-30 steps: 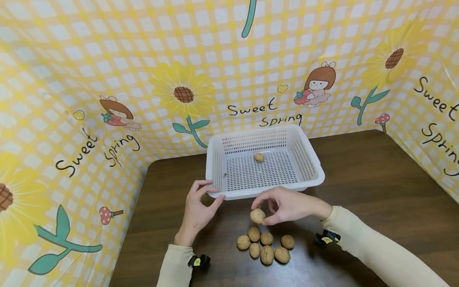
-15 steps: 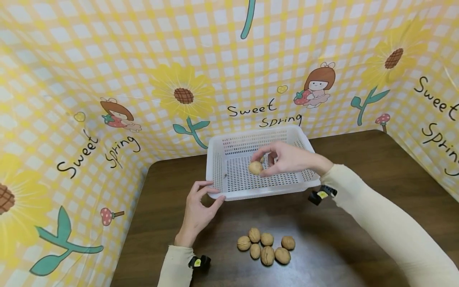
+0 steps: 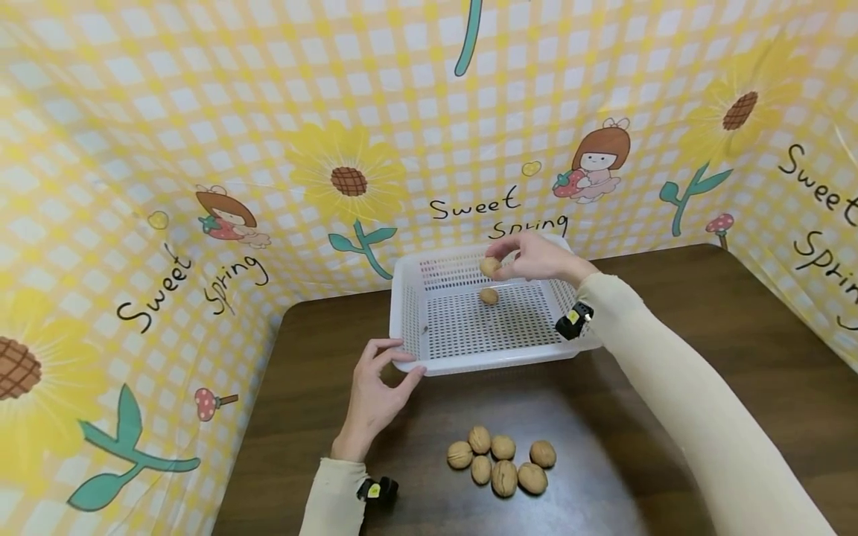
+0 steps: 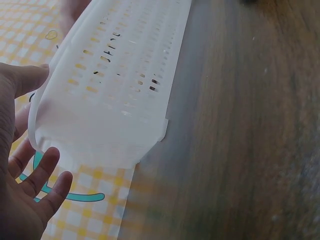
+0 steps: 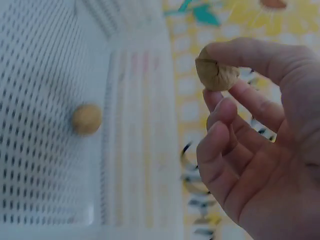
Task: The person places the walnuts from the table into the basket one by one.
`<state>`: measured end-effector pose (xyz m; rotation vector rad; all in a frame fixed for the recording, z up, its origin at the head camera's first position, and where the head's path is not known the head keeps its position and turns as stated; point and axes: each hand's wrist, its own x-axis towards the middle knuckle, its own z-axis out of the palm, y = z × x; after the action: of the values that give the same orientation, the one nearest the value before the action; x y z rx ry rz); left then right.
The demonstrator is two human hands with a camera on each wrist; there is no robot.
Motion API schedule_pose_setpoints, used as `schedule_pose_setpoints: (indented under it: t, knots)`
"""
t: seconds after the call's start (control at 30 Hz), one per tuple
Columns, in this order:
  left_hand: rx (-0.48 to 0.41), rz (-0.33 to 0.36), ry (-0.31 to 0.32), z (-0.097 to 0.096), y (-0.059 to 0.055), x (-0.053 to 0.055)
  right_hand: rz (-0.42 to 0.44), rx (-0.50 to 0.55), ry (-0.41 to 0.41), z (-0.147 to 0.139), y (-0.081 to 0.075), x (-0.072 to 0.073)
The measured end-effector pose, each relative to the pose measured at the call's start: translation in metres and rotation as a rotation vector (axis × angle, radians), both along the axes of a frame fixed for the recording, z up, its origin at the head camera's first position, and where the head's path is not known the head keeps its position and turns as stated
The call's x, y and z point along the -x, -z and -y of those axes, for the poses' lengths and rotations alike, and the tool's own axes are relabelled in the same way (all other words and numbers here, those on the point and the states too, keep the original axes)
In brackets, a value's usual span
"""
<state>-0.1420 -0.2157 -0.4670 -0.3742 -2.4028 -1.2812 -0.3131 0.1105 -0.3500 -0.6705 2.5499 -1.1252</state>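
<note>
Between the thumb and fingertips of my right hand (image 3: 538,257) a walnut (image 3: 490,266) is pinched, held over the back part of a white slotted plastic basket (image 3: 499,363). Seen from the right wrist, that held walnut (image 5: 216,74) shows a dark crack in its shell. One walnut (image 3: 488,296) lies on the basket floor near the back wall. My left hand (image 3: 373,398) grips the basket's front left corner. In the left wrist view its thumb and fingers reach round the white rim (image 4: 37,107). Several more walnuts (image 3: 505,478) lie in a loose group in front of the basket.
Everything stands on a dark brown wooden table (image 3: 322,357). A yellow checked cloth (image 3: 436,104) with flowers and lettering hangs behind and at both sides, close to the basket's back edge. A tiny dark speck (image 3: 425,328) shows in the basket's left side.
My right hand has carried the walnut from in front of the basket, over its front rim, toward the back. My left hand keeps its hold on the corner.
</note>
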Motion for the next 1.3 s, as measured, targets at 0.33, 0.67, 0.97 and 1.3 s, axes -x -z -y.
schedule_pose_setpoints:
  t: [0.33, 0.67, 0.97, 1.3]
  knots:
    - [0.010, -0.008, 0.005, 0.000, 0.000, 0.000, 0.031, -0.053, 0.111, -0.010, 0.050, 0.020]
    - [0.013, -0.002, 0.003, 0.002, -0.002, -0.004, 0.056, -0.203, 0.087, -0.011, 0.073, 0.024]
    - [0.015, 0.019, -0.004, 0.003, -0.001, -0.003, 0.101, -0.285, 0.098, -0.006, 0.080, 0.030]
    - [0.016, 0.019, 0.001, 0.002, 0.000, -0.002, 0.128, -0.285, 0.070, -0.017, 0.062, 0.029]
